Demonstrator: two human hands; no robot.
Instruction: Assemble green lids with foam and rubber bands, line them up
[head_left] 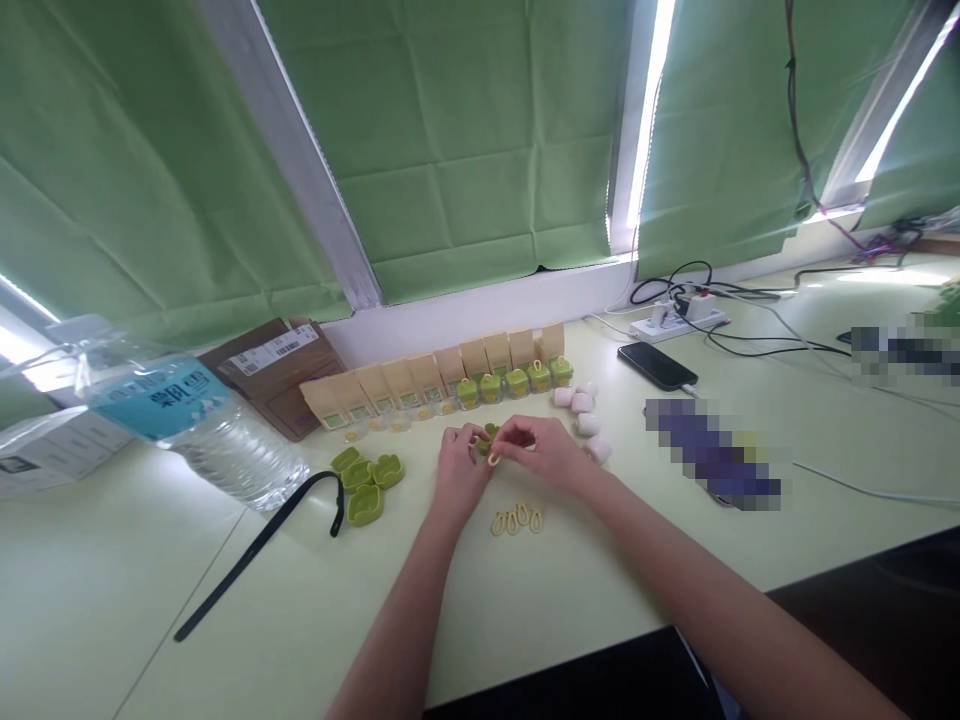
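Note:
My left hand (459, 462) and my right hand (541, 450) meet over the pale green table (225, 600), fingers pinched together on a small green piece (488, 437) and a yellow loop (493, 459). Just in front of my hands lie several yellow loops (517, 519). To the left sits a cluster of green case halves (367, 478). Behind my hands runs a row of tan cards (420, 382), with assembled green cases (516, 381) standing before the right-hand ones. Several pink pieces (583, 408) lie to the right.
A large water bottle (196, 424) lies at the left with a black strap (259, 545) beside it. Brown packets (274, 372) lean by the wall. A black phone (658, 365), a power strip (677, 317) and cables occupy the right. The table's front edge is dark.

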